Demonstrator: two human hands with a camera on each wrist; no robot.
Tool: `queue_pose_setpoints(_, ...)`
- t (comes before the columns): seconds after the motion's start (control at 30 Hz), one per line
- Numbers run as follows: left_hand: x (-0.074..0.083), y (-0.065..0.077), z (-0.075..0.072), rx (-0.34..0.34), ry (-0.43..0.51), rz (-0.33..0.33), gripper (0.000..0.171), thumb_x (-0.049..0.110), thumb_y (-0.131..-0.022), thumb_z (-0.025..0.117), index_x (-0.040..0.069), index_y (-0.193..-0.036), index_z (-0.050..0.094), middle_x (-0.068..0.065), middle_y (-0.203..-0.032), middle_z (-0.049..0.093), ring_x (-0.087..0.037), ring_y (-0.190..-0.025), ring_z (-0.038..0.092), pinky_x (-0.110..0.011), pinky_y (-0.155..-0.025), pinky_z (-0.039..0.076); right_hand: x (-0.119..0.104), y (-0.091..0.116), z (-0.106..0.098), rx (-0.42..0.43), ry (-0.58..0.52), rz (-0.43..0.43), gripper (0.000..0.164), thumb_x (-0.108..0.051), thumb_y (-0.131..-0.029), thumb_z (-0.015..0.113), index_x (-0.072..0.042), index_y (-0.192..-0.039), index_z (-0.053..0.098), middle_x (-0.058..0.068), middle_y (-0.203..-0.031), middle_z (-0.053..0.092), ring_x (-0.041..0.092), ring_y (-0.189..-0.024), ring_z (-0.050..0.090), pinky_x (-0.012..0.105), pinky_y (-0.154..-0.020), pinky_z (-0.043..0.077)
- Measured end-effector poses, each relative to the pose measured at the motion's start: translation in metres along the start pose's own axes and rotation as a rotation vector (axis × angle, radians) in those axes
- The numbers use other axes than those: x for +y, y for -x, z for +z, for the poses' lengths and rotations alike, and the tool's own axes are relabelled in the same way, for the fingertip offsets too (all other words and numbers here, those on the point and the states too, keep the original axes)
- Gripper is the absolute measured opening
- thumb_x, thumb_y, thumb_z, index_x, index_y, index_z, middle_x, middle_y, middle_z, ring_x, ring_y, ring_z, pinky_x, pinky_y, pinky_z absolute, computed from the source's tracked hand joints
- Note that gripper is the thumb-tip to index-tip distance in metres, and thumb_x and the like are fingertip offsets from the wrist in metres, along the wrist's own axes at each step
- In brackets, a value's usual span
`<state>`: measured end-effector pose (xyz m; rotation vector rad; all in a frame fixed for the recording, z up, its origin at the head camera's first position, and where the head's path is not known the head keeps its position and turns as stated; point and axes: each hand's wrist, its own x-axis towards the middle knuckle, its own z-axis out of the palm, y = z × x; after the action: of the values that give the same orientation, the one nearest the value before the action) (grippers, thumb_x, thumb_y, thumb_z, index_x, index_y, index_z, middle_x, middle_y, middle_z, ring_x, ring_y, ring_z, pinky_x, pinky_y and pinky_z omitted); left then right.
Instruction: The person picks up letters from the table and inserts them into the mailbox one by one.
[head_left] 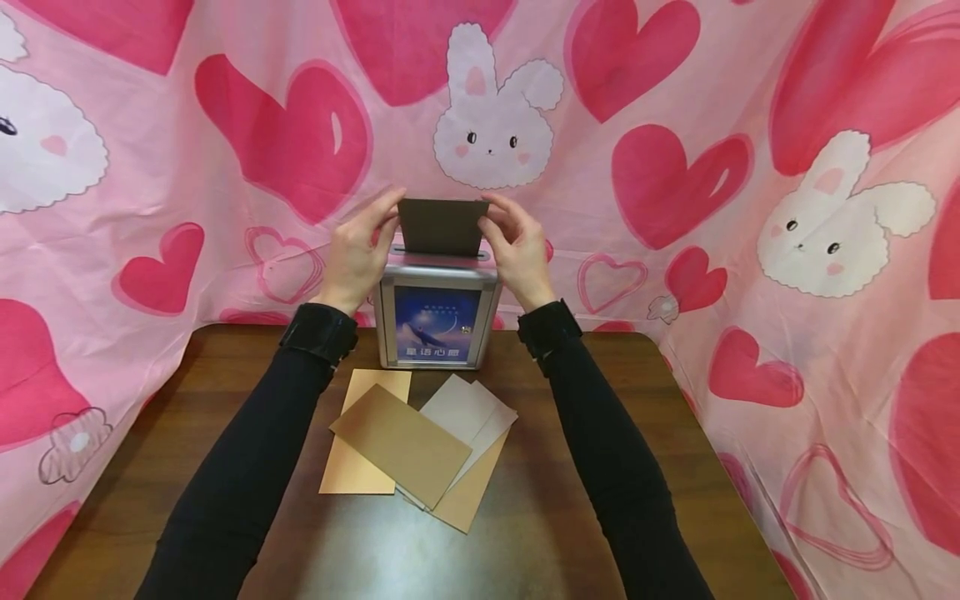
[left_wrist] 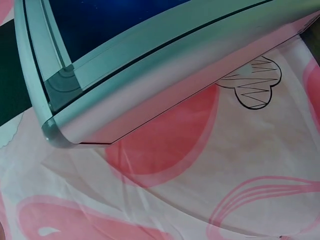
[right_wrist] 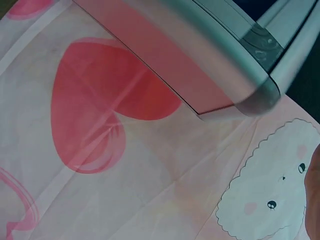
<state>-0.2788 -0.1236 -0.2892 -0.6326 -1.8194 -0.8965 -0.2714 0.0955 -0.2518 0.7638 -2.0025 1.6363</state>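
In the head view a dark card or envelope (head_left: 441,227) stands upright, its lower edge in the slot on top of a silver-framed box (head_left: 435,272). My left hand (head_left: 357,260) pinches the card's left edge near its top corner. At the opposite edge, my right hand (head_left: 522,255) pinches it between thumb and fingers. The box has a blue picture panel (head_left: 437,325) with white lettering on its front. Both wrist views show mostly the box's side, with the dark card (left_wrist: 11,75) at the left wrist view's edge.
On the brown wooden table (head_left: 600,467), in front of the box, lies an overlapping pile: a brownish-gold envelope (head_left: 401,442) on top, paler gold ones (head_left: 351,467) and greyish ones (head_left: 457,404) beneath. A pink cloth (head_left: 540,217) with hearts and rabbits hangs around the table.
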Motion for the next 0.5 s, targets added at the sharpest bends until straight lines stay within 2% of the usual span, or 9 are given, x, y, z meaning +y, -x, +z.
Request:
queue_pose_setpoints(0.13, -0.003, 0.002, 0.002, -0.022, 0.001, -0.002, 0.036, -0.003, -0.089, 0.062, 0.002, -0.125, 0.062, -0.024, -0.103, 0.072, -0.031, -0.094, 0.067, -0.049, -0.082, 0.056, 0.003, 0.002, 0.001, 0.037, 0.055, -0.009, 0.038, 0.005, -0.091, 0.058, 0.003, -0.129, 0.056, 0.028, -0.110, 0.068, 0.031, -0.096, 0.066, 0.040, -0.089, 0.055)
queue_pose_setpoints(0.23, -0.005, 0.005, 0.004, -0.040, 0.004, -0.027, 0.038, -0.002, -0.088, 0.063, 0.004, -0.126, 0.061, -0.023, -0.103, 0.072, -0.031, -0.094, 0.067, -0.049, -0.082, 0.056, 0.007, 0.004, 0.004, 0.066, 0.126, -0.065, 0.038, 0.005, -0.090, 0.059, 0.001, -0.128, 0.059, 0.027, -0.111, 0.068, 0.030, -0.094, 0.067, 0.041, -0.084, 0.057)
queue_pose_setpoints(0.33, -0.007, 0.010, 0.005, -0.053, -0.006, -0.049, 0.040, -0.002, -0.088, 0.063, 0.005, -0.127, 0.061, -0.023, -0.101, 0.072, -0.031, -0.094, 0.067, -0.049, -0.082, 0.056, 0.012, 0.006, 0.006, 0.082, 0.184, -0.137, 0.033, 0.007, -0.089, 0.059, 0.005, -0.122, 0.063, 0.026, -0.114, 0.067, 0.029, -0.087, 0.068, 0.044, -0.081, 0.058)
queue_pose_setpoints(0.37, -0.008, 0.011, 0.006, -0.056, -0.011, -0.056, 0.040, -0.001, -0.088, 0.064, 0.005, -0.127, 0.061, -0.023, -0.101, 0.073, -0.032, -0.093, 0.067, -0.050, -0.082, 0.056, 0.018, 0.005, 0.007, 0.083, 0.192, -0.157, 0.032, 0.007, -0.089, 0.060, 0.007, -0.120, 0.063, 0.026, -0.115, 0.067, 0.030, -0.083, 0.067, 0.046, -0.079, 0.058)
queue_pose_setpoints(0.5, -0.010, 0.018, 0.007, -0.095, -0.039, -0.054, 0.039, -0.001, -0.089, 0.062, 0.004, -0.128, 0.061, -0.023, -0.105, 0.071, -0.032, -0.092, 0.067, -0.049, -0.082, 0.055, 0.042, 0.003, 0.008, 0.080, 0.222, -0.184, 0.029, 0.004, -0.088, 0.062, 0.005, -0.117, 0.067, 0.022, -0.117, 0.067, 0.026, -0.084, 0.067, 0.046, -0.078, 0.058)
